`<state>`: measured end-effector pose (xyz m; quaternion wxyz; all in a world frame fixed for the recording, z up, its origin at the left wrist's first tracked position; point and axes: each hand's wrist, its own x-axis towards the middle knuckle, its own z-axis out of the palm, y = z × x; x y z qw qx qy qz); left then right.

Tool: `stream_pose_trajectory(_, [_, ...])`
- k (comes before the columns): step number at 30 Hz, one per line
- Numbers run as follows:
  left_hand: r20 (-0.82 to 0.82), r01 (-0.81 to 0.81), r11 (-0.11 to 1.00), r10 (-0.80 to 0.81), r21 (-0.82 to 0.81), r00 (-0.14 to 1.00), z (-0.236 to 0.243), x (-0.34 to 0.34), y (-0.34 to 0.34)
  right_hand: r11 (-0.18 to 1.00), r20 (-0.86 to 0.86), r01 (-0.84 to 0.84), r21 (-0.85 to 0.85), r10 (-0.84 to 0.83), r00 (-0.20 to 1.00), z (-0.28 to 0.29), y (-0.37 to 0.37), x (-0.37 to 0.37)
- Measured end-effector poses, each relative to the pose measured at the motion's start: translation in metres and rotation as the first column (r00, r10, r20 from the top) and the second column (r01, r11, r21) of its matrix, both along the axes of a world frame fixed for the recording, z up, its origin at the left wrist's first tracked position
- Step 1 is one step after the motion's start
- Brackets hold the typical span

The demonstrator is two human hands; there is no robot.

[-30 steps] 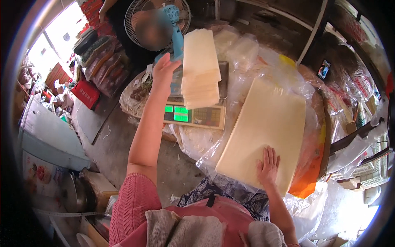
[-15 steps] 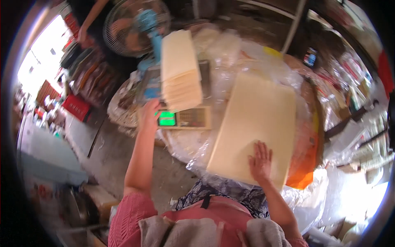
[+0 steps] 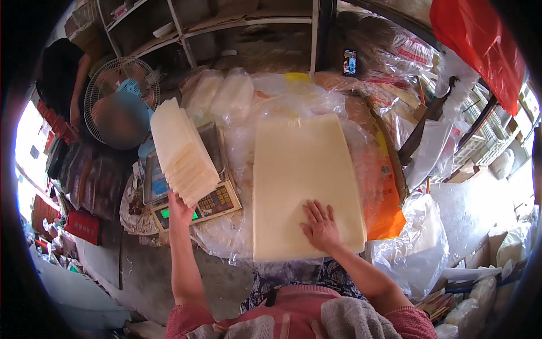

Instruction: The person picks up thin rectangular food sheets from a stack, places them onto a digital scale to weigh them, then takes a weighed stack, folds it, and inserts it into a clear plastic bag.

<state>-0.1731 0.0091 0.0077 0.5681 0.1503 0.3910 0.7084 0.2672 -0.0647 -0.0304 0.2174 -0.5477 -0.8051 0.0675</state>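
Observation:
My left hand [image 3: 179, 210] grips the near end of a fanned stack of pale cream sheets [image 3: 180, 150], holding it over the tray of an electronic scale [image 3: 192, 198] with a green display and keypad. My right hand [image 3: 320, 225] lies flat, fingers spread, on the near part of a large pile of wide cream sheets [image 3: 302, 181] that rests on clear plastic wrap in front of me.
Bagged pale bundles [image 3: 226, 96] lie behind the scale. An orange bag [image 3: 384, 214] and a clear plastic bag [image 3: 418, 248] sit right of the pile. A fan [image 3: 121, 93] and another person [image 3: 65, 79] are at the left, shelves behind, a phone [image 3: 349, 62] standing upright.
My view has swung, so the scene sits differently in frame. My left hand has slid down to the near end of the fanned stack. My right hand stays flat on the big pile.

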Motion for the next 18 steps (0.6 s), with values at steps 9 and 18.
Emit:
stream_pose_trajectory(9, [0.164,0.012,0.997,0.001,-0.081,0.987,-0.014,0.067,-0.081,0.986,-0.145,0.026,-0.164,-0.050,0.988,0.000,0.013,0.008])
stream_pose_trajectory(18, [-0.441,0.509,0.848,-0.518,-0.150,0.733,0.043,0.122,-0.091,0.986,-0.591,-0.139,0.094,0.168,0.789,0.177,0.034,-0.008])
